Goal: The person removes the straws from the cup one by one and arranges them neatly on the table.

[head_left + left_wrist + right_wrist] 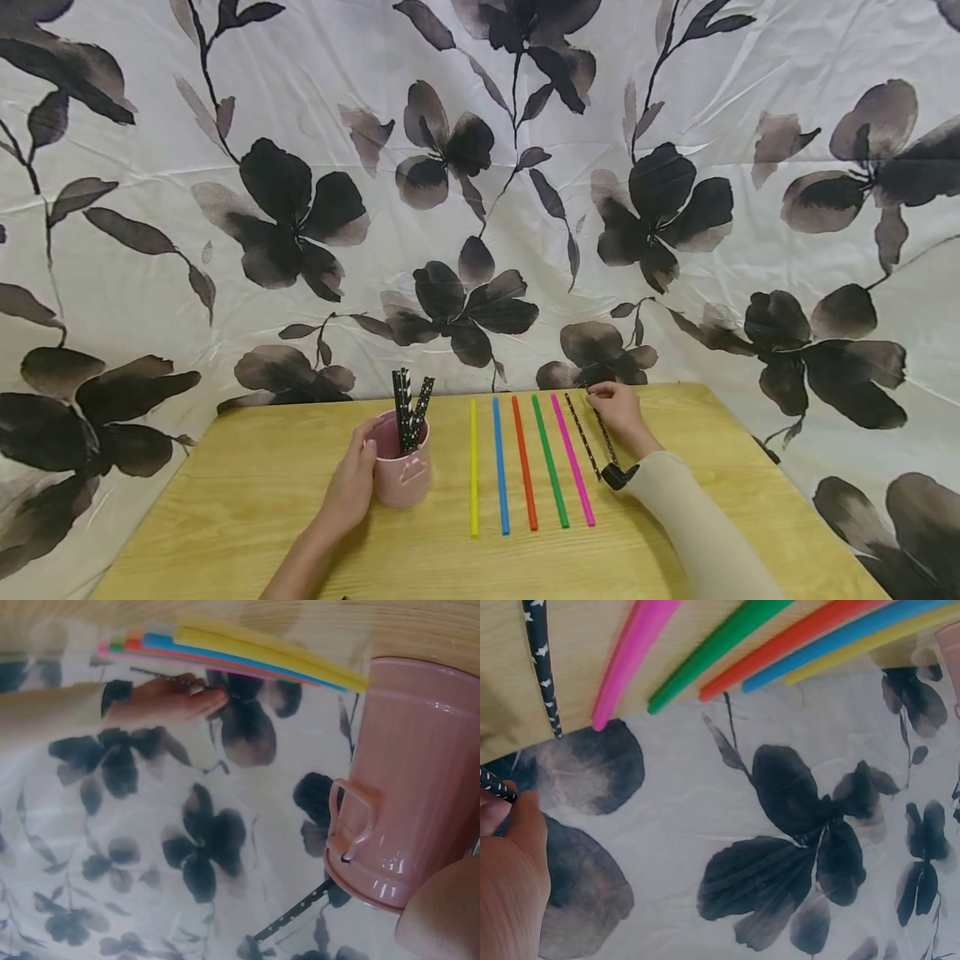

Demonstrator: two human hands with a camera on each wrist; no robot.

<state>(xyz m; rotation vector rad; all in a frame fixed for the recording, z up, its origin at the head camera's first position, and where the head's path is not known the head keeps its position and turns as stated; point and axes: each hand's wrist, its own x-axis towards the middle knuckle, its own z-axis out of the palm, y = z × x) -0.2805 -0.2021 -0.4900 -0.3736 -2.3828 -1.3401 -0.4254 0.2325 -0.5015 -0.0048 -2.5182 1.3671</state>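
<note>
My left hand (351,483) grips the side of a pink mug (405,485), which stands upright on the table and shows a small handle (351,817) in the left wrist view. Several black-and-white patterned straws (406,412) lean inside it. At the table's far edge, my right hand (618,410) pinches the far end of another black patterned straw (604,435). Just left of that one lies a second black straw (582,437) with white marks. Further left, in a row, are pink (573,462), green (551,462), red (525,462), blue (501,467) and yellow (474,467) straws.
The wooden table (225,500) ends right against a white cloth backdrop (480,67) printed with dark flowers. A black wrist camera (615,476) sits on the right wrist, close beside the near ends of the black straws.
</note>
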